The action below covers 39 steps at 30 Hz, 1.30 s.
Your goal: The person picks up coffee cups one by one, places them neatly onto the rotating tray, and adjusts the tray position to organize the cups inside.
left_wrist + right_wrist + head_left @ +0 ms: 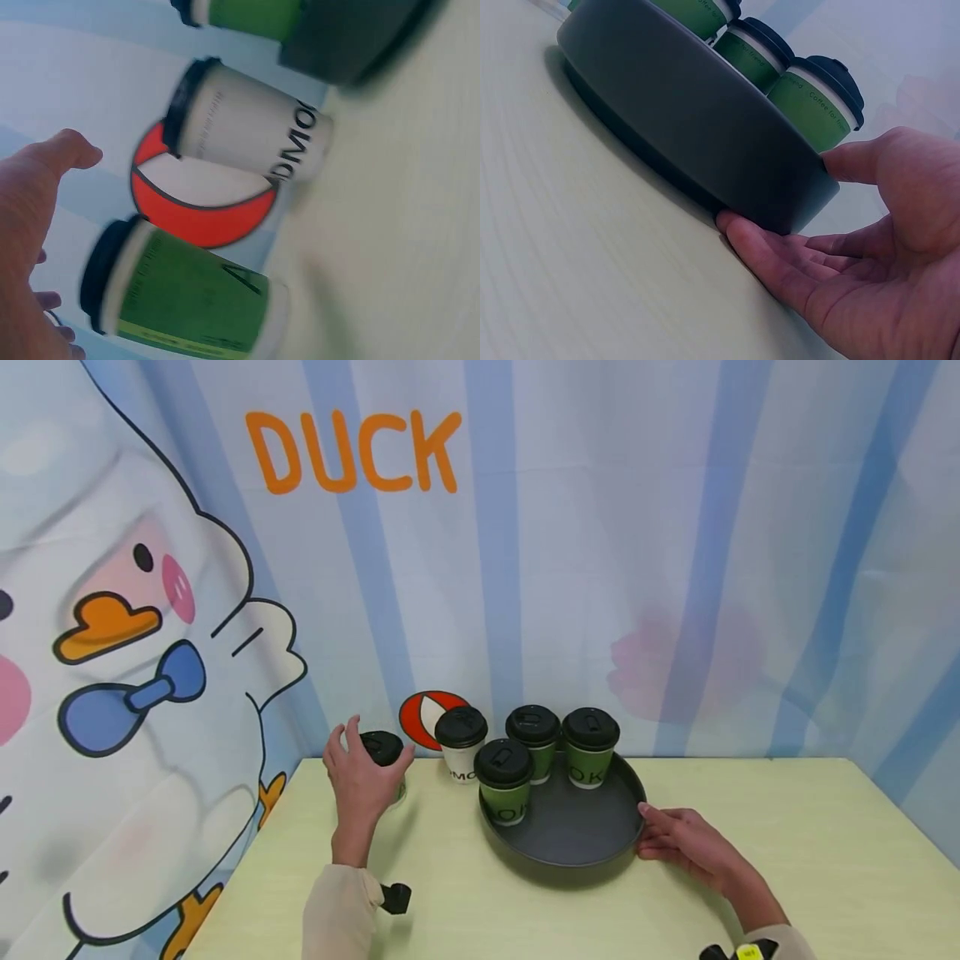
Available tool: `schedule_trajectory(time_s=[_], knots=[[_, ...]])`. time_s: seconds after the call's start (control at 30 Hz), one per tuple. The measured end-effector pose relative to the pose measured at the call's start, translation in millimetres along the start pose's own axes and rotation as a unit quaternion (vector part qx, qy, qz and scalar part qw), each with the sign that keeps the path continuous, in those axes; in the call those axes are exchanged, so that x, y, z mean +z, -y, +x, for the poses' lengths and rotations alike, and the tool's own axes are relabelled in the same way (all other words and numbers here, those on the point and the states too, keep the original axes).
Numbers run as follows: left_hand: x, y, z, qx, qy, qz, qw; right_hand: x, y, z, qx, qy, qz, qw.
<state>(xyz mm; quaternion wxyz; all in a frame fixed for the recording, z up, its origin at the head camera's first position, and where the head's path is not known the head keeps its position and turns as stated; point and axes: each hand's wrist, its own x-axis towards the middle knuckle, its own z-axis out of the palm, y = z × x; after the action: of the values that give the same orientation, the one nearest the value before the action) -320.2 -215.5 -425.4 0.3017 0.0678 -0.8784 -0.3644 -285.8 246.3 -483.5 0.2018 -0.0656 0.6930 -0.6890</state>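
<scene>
My left hand [365,783] is raised around the lidded top of a green paper coffee cup [191,300], which stands upright on the table. In the left wrist view, a gap shows between the spread thumb and the cup's black lid. My right hand [690,845] grips the right edge of a round dark grey tray [577,831], thumb [851,163] on the rim and fingers under the base. Three green lidded cups stand on the tray: one at front left [506,783], one at the back [534,743] and one at back right [591,747].
A white lidded coffee cup [461,745] stands on the pale yellow table [450,893], between the tray and the left-hand green cup. Behind the table hangs a blue and white striped cloth [585,568] with a duck print.
</scene>
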Motion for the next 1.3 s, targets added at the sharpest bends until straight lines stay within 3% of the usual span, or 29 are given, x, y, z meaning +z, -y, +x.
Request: schedule_trajectory(time_s=[0.33, 0.6, 1.03, 1.17, 1.3], knots=[[26.5, 23.4, 5.4, -0.037, 0.007, -0.067, 0.9971, -1.5, 0, -1, -0.012, 0.003, -0.003, 1.0], [42.5, 40.4, 0.0, -0.039, -0.034, -0.077, 0.9957, 0.7, 0, -1, -0.005, -0.003, -0.002, 1.0], [40.6, 41.3, 0.4, -0.024, -0.025, -0.066, 0.9972, -0.1, 1, -1, 0.002, -0.004, -0.006, 1.0], [33.5, 34.1, -2.4, -0.017, -0.012, -0.07, 0.9974, -0.1, 0, -1, 0.005, -0.001, -0.003, 1.0], [24.3, 17.7, -4.2, 0.016, -0.014, -0.083, 0.9963, 0.2, 0, -1, 0.003, -0.003, -0.002, 1.0]])
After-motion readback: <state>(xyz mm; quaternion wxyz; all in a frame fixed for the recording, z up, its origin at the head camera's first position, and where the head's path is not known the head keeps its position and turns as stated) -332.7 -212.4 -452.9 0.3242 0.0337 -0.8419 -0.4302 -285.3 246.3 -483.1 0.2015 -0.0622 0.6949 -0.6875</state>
